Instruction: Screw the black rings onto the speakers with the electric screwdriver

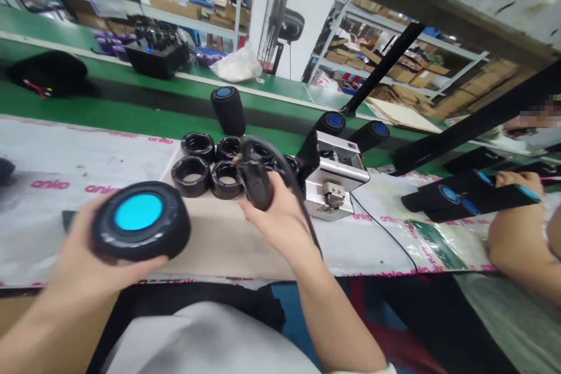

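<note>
My left hand (pixel 94 251) is wrapped round a black cylindrical speaker (pixel 142 222), whose blue round end faces up toward me. In my right hand (pixel 280 210) is a black handheld tool (pixel 256 184), with a thick dark cable curving over it and down past my wrist. The tool's tip points away from me, beside several black rings (pixel 191 175) standing in two rows on a beige board (pixel 205 234). Right of the rings sits a silver machine (pixel 335 178) with a metal fitting on its front.
Black speakers (pixel 228 111) stand on the green bench (pixel 153 114) behind. At the right, another person's hand (pixel 519 181) touches a group of speakers (pixel 447 201). A dark slanted post (pixel 385 67) rises behind the machine. A thin cable (pixel 385 228) crosses the table.
</note>
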The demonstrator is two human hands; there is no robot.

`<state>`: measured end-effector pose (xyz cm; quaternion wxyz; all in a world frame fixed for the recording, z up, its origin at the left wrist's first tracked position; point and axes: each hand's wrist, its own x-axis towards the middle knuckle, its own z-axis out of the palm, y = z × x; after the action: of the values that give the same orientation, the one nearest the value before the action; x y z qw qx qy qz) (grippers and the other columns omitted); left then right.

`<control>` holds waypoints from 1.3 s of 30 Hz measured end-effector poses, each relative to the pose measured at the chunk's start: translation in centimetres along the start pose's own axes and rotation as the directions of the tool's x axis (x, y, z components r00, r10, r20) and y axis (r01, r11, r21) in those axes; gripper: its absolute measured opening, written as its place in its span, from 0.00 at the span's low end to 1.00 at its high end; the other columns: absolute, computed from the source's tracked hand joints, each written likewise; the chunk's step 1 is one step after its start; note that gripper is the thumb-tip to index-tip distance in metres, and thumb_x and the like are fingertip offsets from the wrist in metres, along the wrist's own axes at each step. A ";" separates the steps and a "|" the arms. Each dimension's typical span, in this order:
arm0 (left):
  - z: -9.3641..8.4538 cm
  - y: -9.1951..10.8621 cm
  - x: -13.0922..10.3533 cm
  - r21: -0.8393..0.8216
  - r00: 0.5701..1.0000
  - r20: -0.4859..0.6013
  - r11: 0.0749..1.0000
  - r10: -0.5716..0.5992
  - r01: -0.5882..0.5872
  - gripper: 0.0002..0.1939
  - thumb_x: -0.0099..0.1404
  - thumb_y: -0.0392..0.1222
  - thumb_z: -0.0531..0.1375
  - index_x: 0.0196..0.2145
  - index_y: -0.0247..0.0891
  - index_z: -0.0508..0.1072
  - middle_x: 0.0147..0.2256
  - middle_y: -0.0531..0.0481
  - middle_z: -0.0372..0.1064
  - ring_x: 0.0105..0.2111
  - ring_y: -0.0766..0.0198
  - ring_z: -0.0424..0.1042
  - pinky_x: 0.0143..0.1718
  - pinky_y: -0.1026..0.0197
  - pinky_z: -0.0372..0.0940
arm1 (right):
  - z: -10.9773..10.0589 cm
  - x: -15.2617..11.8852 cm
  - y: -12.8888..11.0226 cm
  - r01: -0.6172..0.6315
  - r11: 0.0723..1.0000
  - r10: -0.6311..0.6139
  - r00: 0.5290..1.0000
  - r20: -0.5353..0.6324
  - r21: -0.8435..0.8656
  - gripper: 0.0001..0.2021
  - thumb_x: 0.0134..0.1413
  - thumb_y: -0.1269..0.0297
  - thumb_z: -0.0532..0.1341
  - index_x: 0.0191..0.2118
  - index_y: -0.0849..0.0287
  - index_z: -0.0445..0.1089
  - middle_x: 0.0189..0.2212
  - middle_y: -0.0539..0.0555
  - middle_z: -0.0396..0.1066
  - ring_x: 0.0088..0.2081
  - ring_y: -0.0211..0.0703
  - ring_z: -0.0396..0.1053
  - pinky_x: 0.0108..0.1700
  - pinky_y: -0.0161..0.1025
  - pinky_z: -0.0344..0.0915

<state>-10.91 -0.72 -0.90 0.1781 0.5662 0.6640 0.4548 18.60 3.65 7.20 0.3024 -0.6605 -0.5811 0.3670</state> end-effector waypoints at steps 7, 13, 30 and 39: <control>4.8 2.3 -2.0 -0.231 0.994 0.096 0.973 0.048 -0.025 0.50 0.55 0.47 0.79 0.71 0.41 0.65 0.66 0.40 0.73 0.67 0.37 0.73 0.69 0.37 0.71 | 4.2 3.4 -1.9 0.016 0.942 -0.014 1.000 0.008 -0.335 0.21 0.64 0.73 0.63 0.60 0.53 0.66 0.52 0.57 0.78 0.53 0.56 0.79 0.57 0.50 0.72; 3.4 1.5 -1.6 -0.334 0.974 0.177 0.939 0.143 -0.078 0.55 0.56 0.47 0.78 0.75 0.47 0.60 0.72 0.39 0.65 0.71 0.36 0.68 0.70 0.38 0.70 | 4.8 3.7 -1.9 -0.001 0.910 -0.006 1.000 -0.016 -0.415 0.21 0.67 0.72 0.61 0.63 0.52 0.63 0.56 0.61 0.77 0.53 0.59 0.79 0.56 0.52 0.72; 5.5 3.5 -3.6 -0.319 0.997 0.026 0.946 0.066 -0.055 0.51 0.60 0.47 0.76 0.75 0.49 0.57 0.70 0.38 0.64 0.70 0.38 0.69 0.71 0.34 0.68 | 3.2 -0.9 -1.4 0.204 0.978 -0.208 0.965 -0.161 -0.043 0.21 0.64 0.59 0.70 0.59 0.50 0.68 0.51 0.55 0.81 0.44 0.49 0.82 0.48 0.46 0.81; 5.8 4.1 -4.0 -0.410 0.976 0.115 0.904 0.183 -0.121 0.63 0.60 0.47 0.77 0.80 0.57 0.45 0.69 0.39 0.64 0.64 0.42 0.76 0.64 0.41 0.76 | 1.3 -5.4 -2.7 0.541 0.837 -0.547 0.833 0.086 0.081 0.24 0.51 0.77 0.71 0.53 0.50 0.74 0.46 0.48 0.82 0.46 0.45 0.82 0.50 0.40 0.81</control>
<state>-3.00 -2.25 -1.75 0.3038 0.6006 0.4952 0.5493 15.70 -1.33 9.46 0.3805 -0.4394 -0.7500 0.3156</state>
